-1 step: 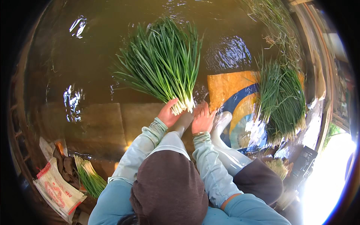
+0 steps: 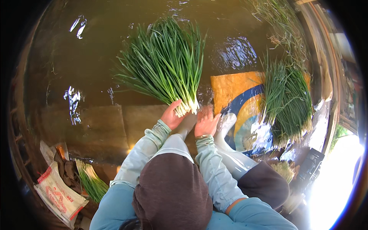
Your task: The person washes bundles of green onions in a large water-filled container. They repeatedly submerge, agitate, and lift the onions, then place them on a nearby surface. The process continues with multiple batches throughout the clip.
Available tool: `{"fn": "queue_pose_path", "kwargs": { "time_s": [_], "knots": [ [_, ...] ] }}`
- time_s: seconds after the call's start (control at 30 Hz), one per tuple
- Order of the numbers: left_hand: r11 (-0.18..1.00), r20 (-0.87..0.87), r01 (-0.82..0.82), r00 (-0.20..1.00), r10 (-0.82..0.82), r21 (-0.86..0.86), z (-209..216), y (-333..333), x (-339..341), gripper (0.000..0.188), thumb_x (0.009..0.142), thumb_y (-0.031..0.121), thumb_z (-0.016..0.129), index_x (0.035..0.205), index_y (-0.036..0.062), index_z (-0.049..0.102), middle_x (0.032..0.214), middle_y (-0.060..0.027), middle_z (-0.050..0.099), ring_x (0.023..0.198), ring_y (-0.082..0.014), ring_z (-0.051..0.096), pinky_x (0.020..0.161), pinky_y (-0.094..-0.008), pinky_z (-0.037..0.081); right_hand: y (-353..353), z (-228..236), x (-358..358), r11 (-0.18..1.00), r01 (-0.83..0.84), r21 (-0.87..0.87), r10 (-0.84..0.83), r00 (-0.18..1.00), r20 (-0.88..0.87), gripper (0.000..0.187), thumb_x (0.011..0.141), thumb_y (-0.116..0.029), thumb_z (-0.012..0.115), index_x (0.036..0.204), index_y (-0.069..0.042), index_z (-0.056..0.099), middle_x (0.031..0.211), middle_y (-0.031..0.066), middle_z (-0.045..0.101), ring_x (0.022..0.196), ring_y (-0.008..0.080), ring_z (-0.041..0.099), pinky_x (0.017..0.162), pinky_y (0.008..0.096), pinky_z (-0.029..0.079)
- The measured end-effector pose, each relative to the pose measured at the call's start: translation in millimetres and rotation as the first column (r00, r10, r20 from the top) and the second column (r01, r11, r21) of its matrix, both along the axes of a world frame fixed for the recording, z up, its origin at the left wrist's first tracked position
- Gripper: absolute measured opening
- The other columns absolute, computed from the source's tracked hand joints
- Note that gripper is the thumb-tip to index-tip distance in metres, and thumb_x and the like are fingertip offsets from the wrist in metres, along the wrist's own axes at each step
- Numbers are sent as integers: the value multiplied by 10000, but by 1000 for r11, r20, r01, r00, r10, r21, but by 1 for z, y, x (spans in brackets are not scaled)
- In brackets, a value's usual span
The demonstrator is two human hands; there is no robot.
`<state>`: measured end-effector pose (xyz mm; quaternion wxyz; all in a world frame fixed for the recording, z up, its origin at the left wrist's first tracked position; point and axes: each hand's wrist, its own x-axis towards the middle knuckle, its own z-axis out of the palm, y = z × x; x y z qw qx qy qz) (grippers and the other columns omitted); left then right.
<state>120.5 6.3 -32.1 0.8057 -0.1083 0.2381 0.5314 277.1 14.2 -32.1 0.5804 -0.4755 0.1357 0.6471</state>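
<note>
Gripping the white root ends of a green onion bunch [image 2: 165,69], the left hand [image 2: 171,115] curls its fingers around the stalks, thumb up along them. The bunch fans out over brown water [image 2: 76,50] (leaves pointing away from the person). Just beside it, the right hand [image 2: 206,123] lies palm down with fingers together, touching the roots. Another bunch [image 2: 289,99] rests on a yellow-blue sheet [image 2: 234,90] to the right.

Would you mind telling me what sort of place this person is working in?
Probably an outdoor washing spot at a pond or canal: murky brown water fills the view, the left hand and right hand hold a bunch of green onions in it, and more bunches lie on a tarp.
</note>
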Motion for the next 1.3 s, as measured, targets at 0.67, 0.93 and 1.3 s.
{"fn": "queue_pose_path", "kwargs": {
  "time_s": [0.67, 0.93, 1.3],
  "knots": [
    [998, -233, -1, 972, -12, -57, -8, 20, 5, 403, 948, 285, 554, 1259, 31, 526, 1213, -95, 614, 1125, -200, 568, 993, -367, 423, 105, -8, -41, 434, -763, -479, 455, -274, 848, 454, 1005, -338, 358, 1104, 10, 632, 1090, 255, 627, 1016, 421, 583, 893, 444, 453],
    [989, -165, -126, 980, 111, -82, -4, 7, -28, 323, 914, 264, 592, 1175, 74, 588, 1142, -45, 651, 1060, -180, 604, 951, -377, 455, 64, -13, -95, 492, -777, -392, 484, -130, 866, 448, 984, -335, 423, 1235, 14, 550, 1207, 242, 583, 1118, 399, 539, 955, 447, 426],
    [983, -25, -181, 983, 180, -19, 6, 0, -44, 401, 899, 257, 492, 1208, 12, 558, 1185, -127, 631, 1136, -278, 583, 1042, -512, 397, 57, 65, -65, 288, -925, -248, -81, -281, 956, 288, 787, -45, 603, 1052, -142, 661, 977, 63, 566, 952, 270, 552, 795, 386, 489]
  ]
}}
